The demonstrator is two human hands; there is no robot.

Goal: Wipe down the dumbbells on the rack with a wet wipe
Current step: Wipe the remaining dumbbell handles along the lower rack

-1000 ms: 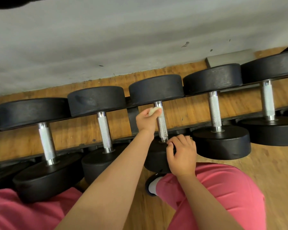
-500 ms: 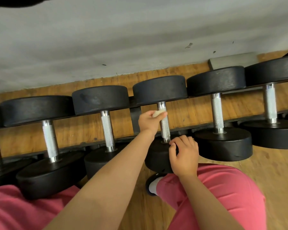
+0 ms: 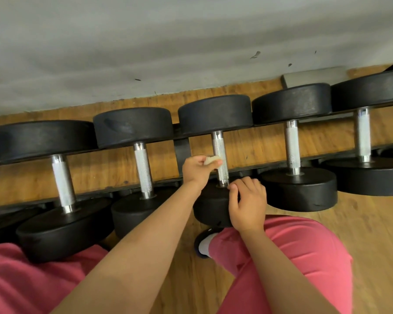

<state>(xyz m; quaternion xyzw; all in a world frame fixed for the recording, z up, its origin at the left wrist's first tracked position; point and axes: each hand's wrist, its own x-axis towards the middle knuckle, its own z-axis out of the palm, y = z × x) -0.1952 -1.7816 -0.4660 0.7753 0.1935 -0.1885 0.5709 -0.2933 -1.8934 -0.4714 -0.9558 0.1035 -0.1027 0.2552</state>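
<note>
The left hand (image 3: 196,169) is pinching the limp wet wipe (image 3: 211,159) at the handle (image 3: 219,148) (knurled, grippy); the right hand (image 3: 247,205) is gripping the heavy dumbbell (image 3: 210,209).

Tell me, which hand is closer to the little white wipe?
Left. The left hand pinches the wipe; the right hand holds the dumbbell's near head, lower down.

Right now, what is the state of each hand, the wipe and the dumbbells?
left hand: pinches wet wipe against handle.
right hand: curled over near head of middle dumbbell.
middle dumbbell: lying on rack, held.
other dumbbells: lying on rack, untouched.
</note>
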